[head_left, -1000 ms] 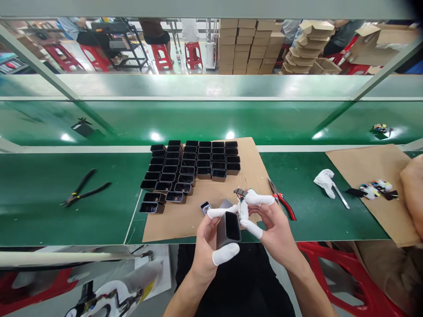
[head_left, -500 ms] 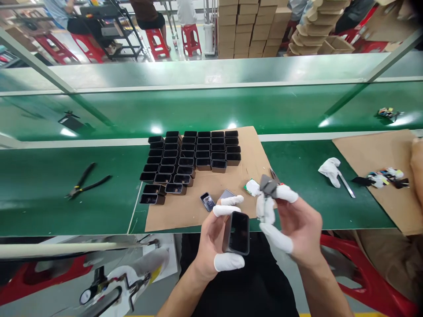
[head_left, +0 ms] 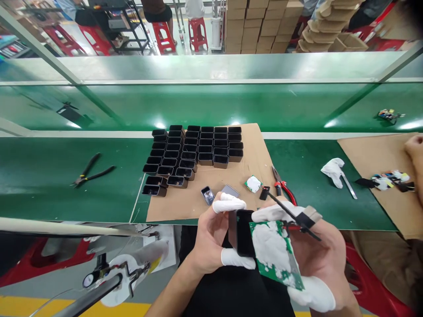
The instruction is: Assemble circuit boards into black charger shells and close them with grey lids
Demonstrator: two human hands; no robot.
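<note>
My left hand (head_left: pixel 213 235), in white finger cots, grips a black rectangular case (head_left: pixel 243 233) with its open end facing right. In my right hand (head_left: pixel 317 251) is a green circuit board (head_left: pixel 274 253), its face largely covered in white paste. A dark cable (head_left: pixel 284 204) runs from the board across the fingers, toward a small black connector (head_left: pixel 265 193) over the cardboard. The board's left edge lies close beside the case opening; I cannot tell whether they touch. Beyond my hands lie a smaller white-pasted board (head_left: pixel 254 183), a small grey case (head_left: pixel 208 195) and a flat grey plate (head_left: pixel 230 190).
Several open black cases (head_left: pixel 188 154) stand in rows on a cardboard sheet (head_left: pixel 185 204). Red-handled pliers (head_left: pixel 283 187) lie at its right edge, black-handled cutters (head_left: pixel 90 171) far left. A white cloth (head_left: pixel 332 171) lies right, near another person's hand (head_left: pixel 415 147).
My right hand has turned, bringing the pasted face of the circuit board into view beside the case. The red-handled pliers show more fully. The view has shifted slightly.
</note>
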